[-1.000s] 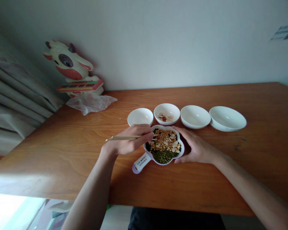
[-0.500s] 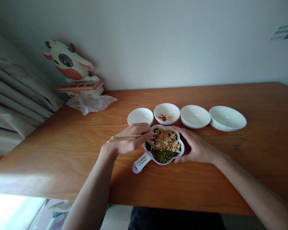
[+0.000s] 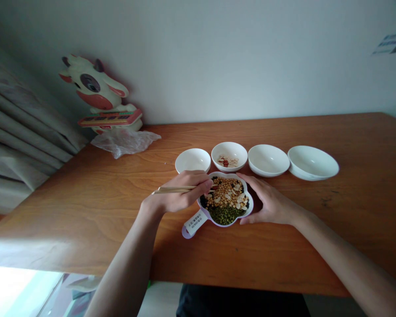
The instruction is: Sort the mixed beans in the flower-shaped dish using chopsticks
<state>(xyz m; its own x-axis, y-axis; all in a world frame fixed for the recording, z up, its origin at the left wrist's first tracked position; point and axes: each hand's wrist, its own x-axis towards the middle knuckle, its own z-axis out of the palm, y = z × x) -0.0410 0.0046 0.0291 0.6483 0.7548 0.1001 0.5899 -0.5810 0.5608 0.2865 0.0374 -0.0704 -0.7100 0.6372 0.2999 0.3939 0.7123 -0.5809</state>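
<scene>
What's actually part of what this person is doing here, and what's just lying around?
In use:
left hand
chopsticks
right hand
flower-shaped dish
mixed beans and seeds
row of white bowls

Just lying about:
cartoon cow figure
plastic bag
curtain

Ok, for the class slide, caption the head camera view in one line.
Left hand holds chopsticks over mixed beans in a lobed dish, right hand cupping it.

worn: dark clothing (image 3: 240,303) | left hand (image 3: 180,192), right hand (image 3: 267,203): bare | forearms (image 3: 125,259): bare, sleeveless to frame edge
</scene>
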